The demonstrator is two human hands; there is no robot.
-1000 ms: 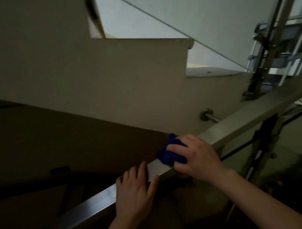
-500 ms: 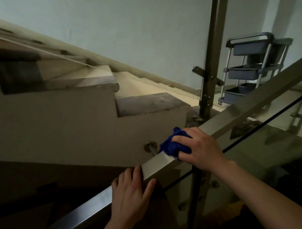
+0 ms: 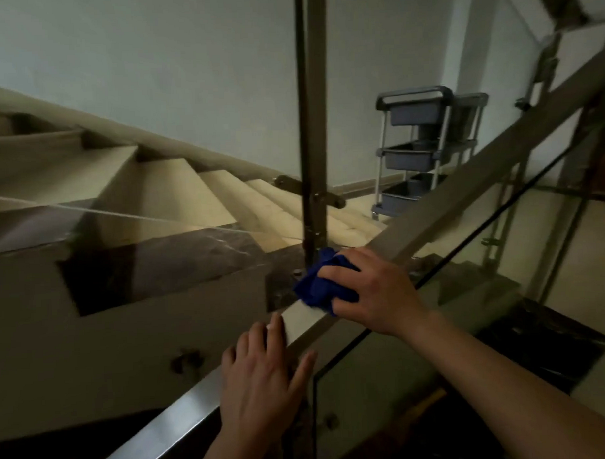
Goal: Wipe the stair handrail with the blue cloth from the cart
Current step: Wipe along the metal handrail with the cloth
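Handrail [image 3: 184,415] brushed metal, dull sheen; blue cloth [image 3: 322,283] soft, matt; glass panel [image 3: 385,381] glossy.

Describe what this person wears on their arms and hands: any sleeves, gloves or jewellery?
The left hand and the right hand wear no gloves. No ring, watch or bracelet shows, though the light is dim. The right forearm and the left forearm are uncovered as far as the frame's edge, so no sleeve is in view.
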